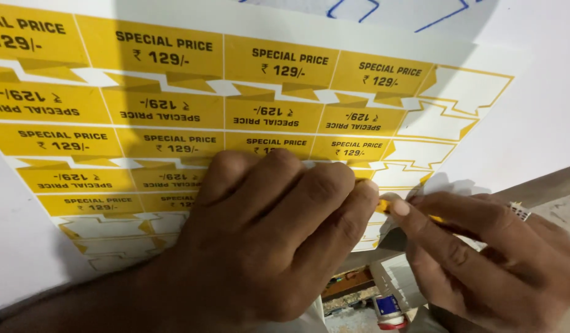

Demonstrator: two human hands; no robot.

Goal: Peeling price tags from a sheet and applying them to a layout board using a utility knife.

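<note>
Down on the white work surface (544, 111) lies a large white backing sheet of yellow rectangular price stickers with black print (174, 111), set in rows that run from far left to right. Several spots along its right edge and near-left corner are already peeled, leaving only yellow outlines. The left hand (266, 240) rests flat on the near part of the sheet, fingers bent and pressing it down, gripping nothing. Just to its right, the right hand (482, 246) pinches a small yellow sticker piece (382, 205) between thumb and forefinger at the sheet's near right edge, close against the left hand's fingertips. Beyond the table edge, near and low in view, a small round container with a blue label and red base (388, 308) stands on a lower level. Blue drawn lines (420, 18) mark the far surface.
</note>
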